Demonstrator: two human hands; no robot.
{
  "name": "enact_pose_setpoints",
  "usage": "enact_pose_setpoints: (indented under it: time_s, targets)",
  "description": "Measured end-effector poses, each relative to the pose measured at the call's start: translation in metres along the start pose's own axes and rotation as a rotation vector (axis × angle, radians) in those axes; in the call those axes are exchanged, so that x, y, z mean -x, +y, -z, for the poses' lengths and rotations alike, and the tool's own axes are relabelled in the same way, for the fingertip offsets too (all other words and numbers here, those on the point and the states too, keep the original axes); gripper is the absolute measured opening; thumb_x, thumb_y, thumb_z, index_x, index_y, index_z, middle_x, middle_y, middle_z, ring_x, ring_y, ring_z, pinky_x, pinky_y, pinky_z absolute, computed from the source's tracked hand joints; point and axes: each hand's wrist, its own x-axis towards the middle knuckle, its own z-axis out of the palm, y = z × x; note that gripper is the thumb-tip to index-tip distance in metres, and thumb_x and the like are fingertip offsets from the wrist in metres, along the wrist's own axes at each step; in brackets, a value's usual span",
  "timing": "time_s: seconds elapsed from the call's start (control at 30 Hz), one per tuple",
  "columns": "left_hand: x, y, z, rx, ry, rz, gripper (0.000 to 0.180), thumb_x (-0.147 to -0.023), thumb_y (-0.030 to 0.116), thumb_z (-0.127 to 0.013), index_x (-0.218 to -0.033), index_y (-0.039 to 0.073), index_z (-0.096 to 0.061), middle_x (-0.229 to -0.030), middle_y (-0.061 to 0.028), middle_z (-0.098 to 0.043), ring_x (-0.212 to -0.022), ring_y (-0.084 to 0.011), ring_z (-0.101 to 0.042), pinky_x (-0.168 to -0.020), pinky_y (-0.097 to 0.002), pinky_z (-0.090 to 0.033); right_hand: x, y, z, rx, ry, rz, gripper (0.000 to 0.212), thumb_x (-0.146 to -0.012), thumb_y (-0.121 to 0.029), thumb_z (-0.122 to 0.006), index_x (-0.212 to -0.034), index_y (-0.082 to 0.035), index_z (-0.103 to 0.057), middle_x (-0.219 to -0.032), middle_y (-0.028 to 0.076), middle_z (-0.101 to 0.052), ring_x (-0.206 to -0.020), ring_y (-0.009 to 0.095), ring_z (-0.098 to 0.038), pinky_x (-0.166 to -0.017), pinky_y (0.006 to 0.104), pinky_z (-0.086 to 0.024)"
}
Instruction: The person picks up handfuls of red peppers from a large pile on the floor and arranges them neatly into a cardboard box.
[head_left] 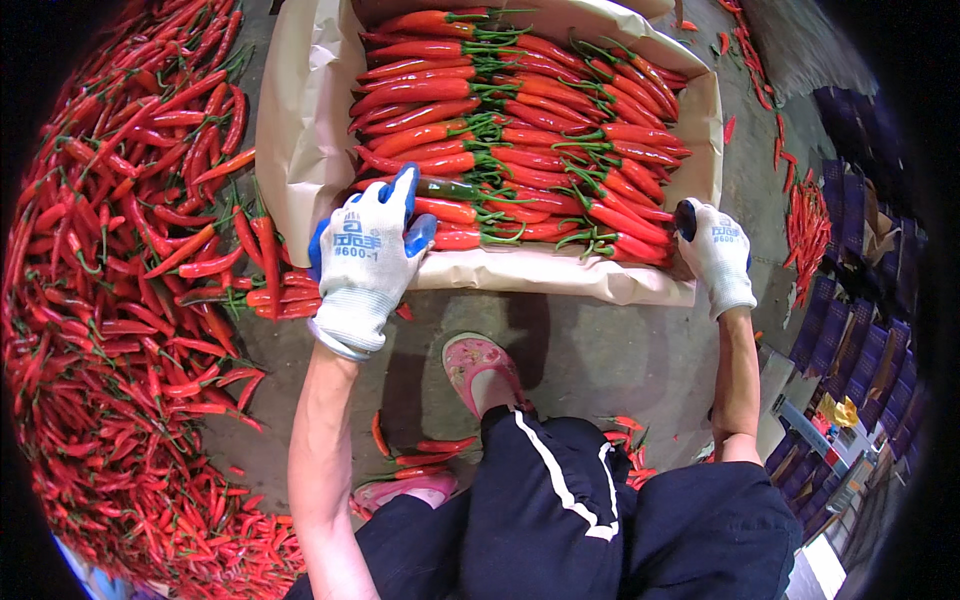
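Observation:
A box lined with pale paper (pixel 560 276) stands in front of me, packed with rows of long red chili peppers (pixel 540 150). My left hand (pixel 370 245), in a white and blue glove, lies over the box's near left corner. Its index finger and thumb are spread apart above the peppers. Beside the index finger lies a dark green chili pepper (pixel 447 188) among the red ones. My right hand (pixel 717 245), gloved alike, is curled around the box's right wall near the front corner, its dark thumb tip beside the pepper ends. The other fingertips are partly hidden.
A large heap of loose red chili peppers (pixel 120 330) covers the left side. Some stray peppers (pixel 430 460) lie on the grey floor (pixel 620 360) by my pink shoes (pixel 480 370). At right are a smaller pepper pile (pixel 808 225) and stacked dark blue boxes (pixel 860 340).

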Motion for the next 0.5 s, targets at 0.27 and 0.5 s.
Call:
enact_pose_setpoints:
  time_s: [0.27, 0.5]
  targets:
    - [0.002, -0.001, -0.004, 0.021, 0.017, -0.005, 0.052, -0.082, 0.030, -0.069, -0.129, 0.011, -0.055, -0.094, -0.0113, -0.063, -0.086, -0.0300, -0.062, -0.078, -0.0414, -0.049, -0.002, -0.057, 0.005, -0.391, 0.218, 0.431, 0.031, -0.074, -0.018, -0.072, -0.103, -0.010, -0.064, -0.101, 0.012, -0.061, -0.093, 0.033, -0.059, -0.083, 0.0416, -0.048]
    - [0.004, -0.006, -0.005, 0.031, 0.111, -0.071, 0.048, -0.083, 0.031, -0.067, -0.125, 0.010, -0.057, -0.089, -0.0107, -0.064, -0.079, -0.0286, -0.062, -0.070, -0.0409, -0.050, -0.005, -0.046, -0.032, -0.533, 0.179, 0.388, 0.029, -0.070, -0.010, -0.074, -0.097, -0.007, -0.064, -0.097, 0.013, -0.061, -0.093, 0.035, -0.058, -0.084, 0.0420, -0.047]
